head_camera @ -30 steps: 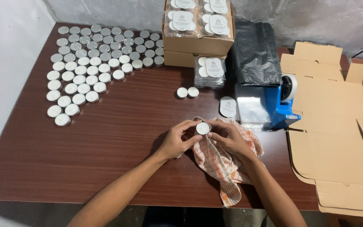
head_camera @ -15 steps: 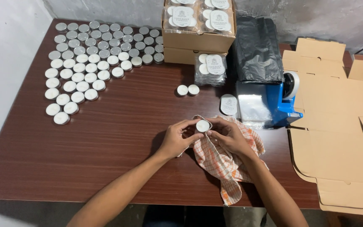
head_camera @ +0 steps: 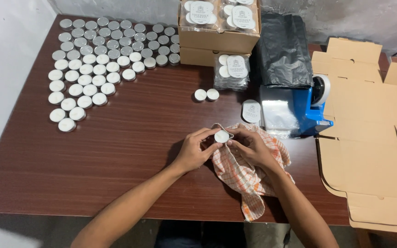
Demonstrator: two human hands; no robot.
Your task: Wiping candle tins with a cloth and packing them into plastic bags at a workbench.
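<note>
I see a small white round candle (head_camera: 221, 136) pinched between both hands, raised just above the table (head_camera: 129, 151). My left hand (head_camera: 197, 149) closes its fingertips on the candle's left edge; my right hand (head_camera: 252, 148) closes on its right edge, with a corner of an orange checked cloth (head_camera: 246, 177) caught between the fingers and the candle. The cloth seems held there so it can rub the candle's side, and the two-sided grip keeps the candle steady with its flat top facing up. The rest of the cloth drapes under the right hand and trails toward me.

Just beyond the hands sit two loose candles (head_camera: 206, 94), and beside them, beyond the right hand, a round lid or label (head_camera: 252, 111). Farther out stands a clear pack (head_camera: 233, 72) of candles against cardboard boxes (head_camera: 217, 27). Far off past the left hand, many candles in rows (head_camera: 102, 55) cover the table's corner, well apart from the work. To the right of the right hand stands a blue tape dispenser (head_camera: 315, 108), a black plastic bag (head_camera: 283, 50) behind it, and flattened cartons (head_camera: 368, 128) farther right.
</note>
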